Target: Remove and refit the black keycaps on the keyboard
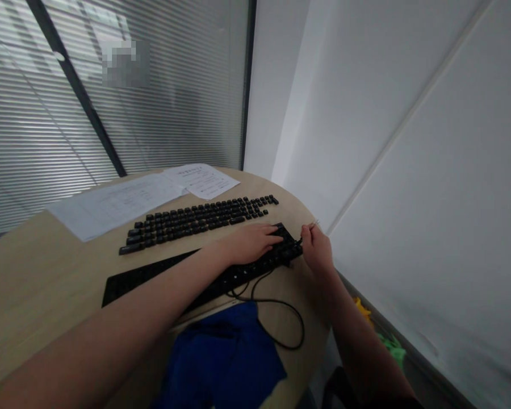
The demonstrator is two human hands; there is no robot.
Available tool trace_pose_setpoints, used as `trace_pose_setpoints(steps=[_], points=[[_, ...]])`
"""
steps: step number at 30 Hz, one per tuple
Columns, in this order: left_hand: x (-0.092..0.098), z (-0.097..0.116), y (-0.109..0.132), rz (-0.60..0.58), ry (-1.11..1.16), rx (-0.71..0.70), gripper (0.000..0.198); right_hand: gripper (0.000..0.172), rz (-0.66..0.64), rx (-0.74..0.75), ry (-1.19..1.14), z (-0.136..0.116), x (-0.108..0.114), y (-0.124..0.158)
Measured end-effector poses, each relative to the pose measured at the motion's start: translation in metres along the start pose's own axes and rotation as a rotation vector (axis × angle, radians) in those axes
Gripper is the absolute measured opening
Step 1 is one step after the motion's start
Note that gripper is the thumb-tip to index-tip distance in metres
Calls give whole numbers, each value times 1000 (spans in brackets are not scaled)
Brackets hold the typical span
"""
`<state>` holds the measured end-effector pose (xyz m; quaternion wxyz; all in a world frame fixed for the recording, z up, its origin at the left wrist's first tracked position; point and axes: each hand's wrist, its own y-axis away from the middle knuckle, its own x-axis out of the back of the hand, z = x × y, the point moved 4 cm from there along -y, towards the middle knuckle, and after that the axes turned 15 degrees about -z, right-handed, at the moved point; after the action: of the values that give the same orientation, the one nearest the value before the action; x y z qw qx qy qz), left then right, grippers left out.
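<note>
A black keyboard [147,274] lies slantwise across the table, partly hidden under my left forearm. My left hand [251,241] rests on its right half with the fingers stretched out and spread. At the keyboard's right end, my right hand [317,250] is closed on a small tool with thin wire tips, which looks like a keycap puller [316,223]. Most of that tool is hidden by the fingers. Behind the keyboard, loose black keycaps [191,218] are laid out in rows like a keyboard layout. The keyboard's black cable [281,301] loops over the near side.
Printed paper sheets [123,201] lie at the back of the round wooden table [29,284]. A blue cloth [225,358] is bunched at the near edge. A white wall [409,170] stands close on the right, with yellow and green items [392,346] on the floor.
</note>
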<state>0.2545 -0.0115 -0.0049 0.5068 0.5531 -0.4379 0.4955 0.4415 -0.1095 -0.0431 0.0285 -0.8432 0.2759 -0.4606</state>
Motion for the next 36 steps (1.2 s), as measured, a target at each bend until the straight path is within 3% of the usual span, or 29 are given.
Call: trace_pose_setpoints(steps=[4, 8, 18, 23, 26, 31, 36], points=[[-4, -6, -49, -42, 10, -19, 42, 42, -30, -5, 0, 0, 0, -1], [-12, -12, -63, -96, 40, -36, 39, 44, -40, -19, -25, 1, 1, 0], [-16, -13, -61, -118, 136, 5, 40, 41, -20, -39, -145, 3, 3, 2], [-19, -14, -62, -125, 176, 26, 41, 39, 148, -14, -219, 8, 10, 8], [-17, -12, -62, -121, 205, 19, 40, 38, 176, -4, -302, 9, 11, 11], [-9, -12, -61, -80, 262, -24, 37, 40, 166, 41, -478, 9, 6, 9], [16, -19, -42, 52, 317, 14, 41, 43, 171, 35, -838, 6, 3, 6]])
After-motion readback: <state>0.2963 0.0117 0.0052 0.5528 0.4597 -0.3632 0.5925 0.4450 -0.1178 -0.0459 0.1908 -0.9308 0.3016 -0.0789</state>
